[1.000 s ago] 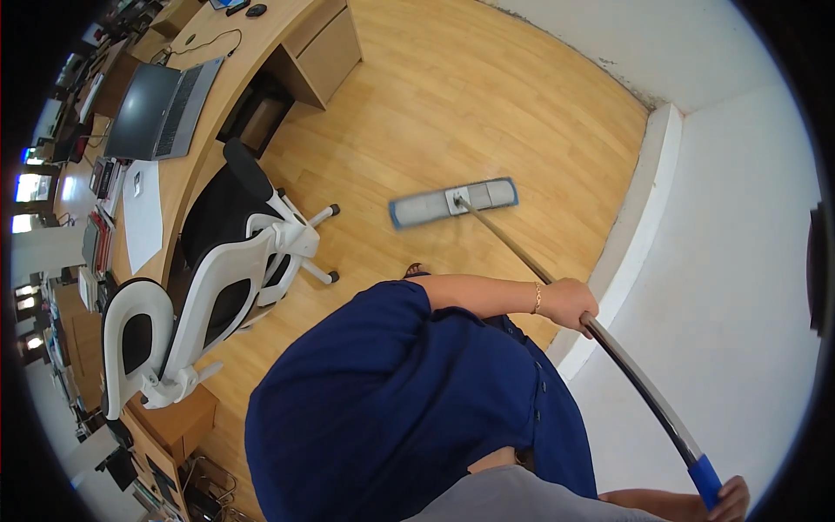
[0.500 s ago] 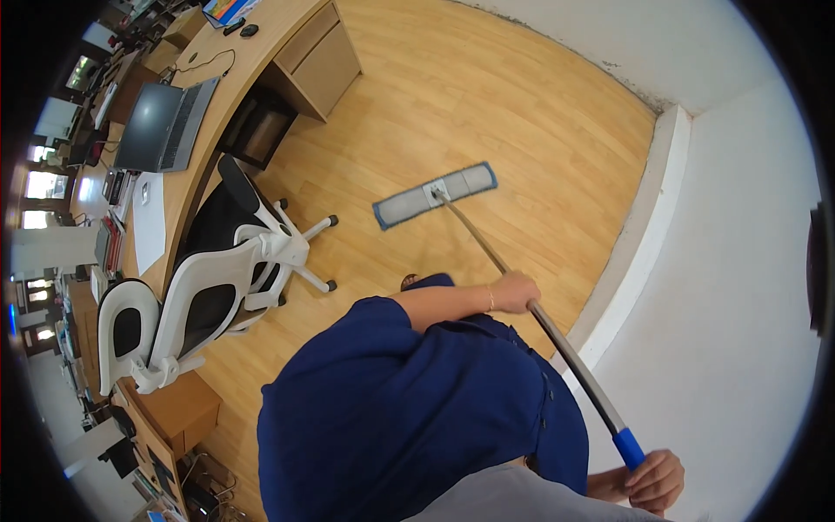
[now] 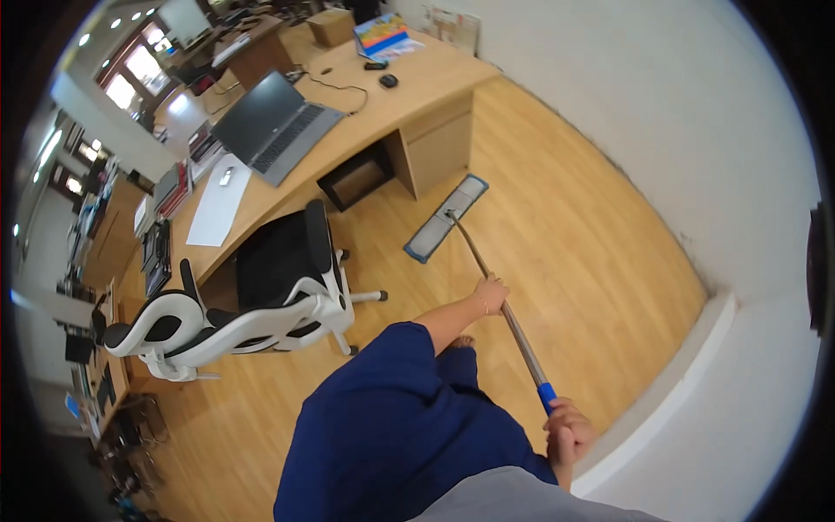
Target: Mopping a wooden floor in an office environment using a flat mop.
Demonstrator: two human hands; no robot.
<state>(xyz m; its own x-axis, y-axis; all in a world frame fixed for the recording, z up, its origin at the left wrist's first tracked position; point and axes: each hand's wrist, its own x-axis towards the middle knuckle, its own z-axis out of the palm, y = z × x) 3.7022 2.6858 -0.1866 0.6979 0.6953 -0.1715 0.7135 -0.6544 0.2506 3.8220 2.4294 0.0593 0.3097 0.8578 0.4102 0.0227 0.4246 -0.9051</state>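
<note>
A flat floor mop with a long metal pole [image 3: 524, 341] slants across the view. Its wide grey head [image 3: 447, 217], edged in blue, lies flat on the wooden floor beside the desk's drawer end. My left hand [image 3: 492, 295], with a thin bracelet at the wrist, is wrapped round the middle of the pole. Lower down, my right hand [image 3: 570, 428] is closed on the blue grip [image 3: 546, 396] at the pole's upper end. Both hands hold this one mop.
A black and white office chair [image 3: 287, 296] stands left of me, tucked at the wooden desk [image 3: 444, 78]. On the desk are a laptop [image 3: 278, 126], a mouse [image 3: 388, 81] and paper [image 3: 217, 204]. A white wall with a raised ledge [image 3: 670, 396] runs along the right.
The view has swung toward the desk. The mop head has turned steeper and now lies nearer the desk's drawers. Both hands keep hold of the pole, the right one shifting left in view.
</note>
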